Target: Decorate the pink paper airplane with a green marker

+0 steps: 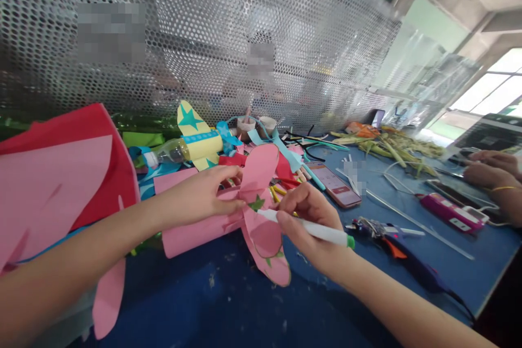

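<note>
A pink paper airplane with wings and a green star lies on the blue table. My left hand is closed, pinching the plane's body where the wings join. My right hand is closed around a white pen with a green end; the pen's tip rests on the pink wing beside the star.
A yellow bottle plane with teal stars stands behind. Red and pink paper sheets lie at the left. A phone, a glue gun, paper scraps and straws litter the table. Another person's hands rest at the right. A perforated metal screen backs the table.
</note>
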`<state>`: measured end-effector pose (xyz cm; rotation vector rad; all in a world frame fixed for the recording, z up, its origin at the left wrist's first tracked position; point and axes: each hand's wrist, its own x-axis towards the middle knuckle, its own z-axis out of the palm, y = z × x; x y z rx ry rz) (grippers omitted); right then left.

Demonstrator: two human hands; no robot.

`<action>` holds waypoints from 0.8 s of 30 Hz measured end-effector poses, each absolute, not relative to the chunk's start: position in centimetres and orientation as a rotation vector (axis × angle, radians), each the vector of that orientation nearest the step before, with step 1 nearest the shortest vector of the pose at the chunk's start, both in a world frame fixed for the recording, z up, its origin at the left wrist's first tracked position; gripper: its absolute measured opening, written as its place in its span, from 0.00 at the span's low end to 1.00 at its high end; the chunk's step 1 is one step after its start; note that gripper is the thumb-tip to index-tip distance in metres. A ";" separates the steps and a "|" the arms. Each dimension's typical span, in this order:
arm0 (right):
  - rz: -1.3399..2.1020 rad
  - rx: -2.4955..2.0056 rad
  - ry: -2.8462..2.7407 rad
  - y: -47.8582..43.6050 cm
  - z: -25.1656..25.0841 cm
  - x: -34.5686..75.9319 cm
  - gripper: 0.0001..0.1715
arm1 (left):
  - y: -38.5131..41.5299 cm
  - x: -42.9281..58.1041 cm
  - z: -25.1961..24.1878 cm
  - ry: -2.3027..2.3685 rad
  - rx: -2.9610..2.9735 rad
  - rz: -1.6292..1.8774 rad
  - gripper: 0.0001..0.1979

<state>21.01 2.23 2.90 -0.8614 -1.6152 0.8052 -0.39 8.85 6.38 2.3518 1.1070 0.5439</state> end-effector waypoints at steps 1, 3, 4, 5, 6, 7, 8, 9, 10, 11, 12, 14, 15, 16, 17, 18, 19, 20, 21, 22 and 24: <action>0.795 -0.889 -1.613 2.2 2.9 20.9 0.11 | 8.9 -0.4 6.3 1.119 2.353 0.498 0.17; 0.779 -0.946 -1.595 2.3 2.8 20.8 0.13 | 8.9 -0.4 6.3 1.129 2.357 0.439 0.20; 0.778 -0.972 -1.581 2.5 2.8 20.8 0.14 | 8.9 -0.4 6.3 1.128 2.357 0.433 0.21; 0.789 -0.995 -1.568 2.7 2.7 20.9 0.15 | 8.9 -0.4 6.3 1.128 2.356 0.434 0.21; 0.812 -1.017 -1.558 2.9 2.7 20.9 0.15 | 8.9 -0.4 6.4 1.128 2.355 0.435 0.22; 0.839 -1.037 -1.551 3.0 2.6 20.9 0.15 | 8.8 -0.4 6.4 1.127 2.352 0.434 0.22; 0.863 -1.054 -1.546 3.2 2.5 21.0 0.15 | 8.8 -0.4 6.4 1.126 2.349 0.432 0.23; 0.879 -1.067 -1.542 3.3 2.5 21.0 0.15 | 8.8 -0.5 6.4 1.123 2.344 0.428 0.23; 0.888 -1.076 -1.541 3.3 2.5 21.0 0.15 | 8.8 -0.5 6.5 1.118 2.339 0.422 0.23; 0.892 -1.082 -1.542 3.3 2.5 21.0 0.16 | 8.8 -0.5 6.5 1.115 2.336 0.421 0.23; 0.892 -1.086 -1.545 3.3 2.5 21.0 0.16 | 8.8 -0.5 6.5 1.113 2.334 0.421 0.24; 0.889 -1.090 -1.560 3.3 2.5 21.0 0.17 | 8.9 -0.5 6.4 1.111 2.337 0.425 0.24; 0.883 -1.092 -1.567 3.2 2.6 21.0 0.17 | 8.9 -0.5 6.4 1.109 2.340 0.426 0.24; 0.874 -1.092 -1.573 3.2 2.6 21.0 0.16 | 9.0 -0.5 6.3 1.106 2.344 0.427 0.23; 0.862 -1.094 -1.577 3.2 2.7 21.0 0.16 | 9.0 -0.5 6.3 1.103 2.350 0.426 0.23; 0.849 -1.094 -1.580 3.2 2.7 21.0 0.16 | 9.0 -0.5 6.3 1.100 2.355 0.427 0.22; 0.840 -1.095 -1.585 3.2 2.7 21.0 0.15 | 9.0 -0.5 6.2 1.101 2.359 0.429 0.22; 0.831 -1.094 -1.589 3.2 2.7 20.9 0.15 | 9.0 -0.5 6.2 1.101 2.361 0.429 0.21; 0.826 -1.093 -1.591 3.2 2.8 20.9 0.15 | 9.0 -0.5 6.2 1.102 2.362 0.429 0.21; 0.825 -1.090 -1.589 3.2 2.7 20.9 0.15 | 9.0 -0.5 6.2 1.104 2.361 0.428 0.22; 0.833 -1.080 -1.581 3.2 2.7 20.9 0.14 | 9.0 -0.5 6.3 1.108 2.357 0.427 0.22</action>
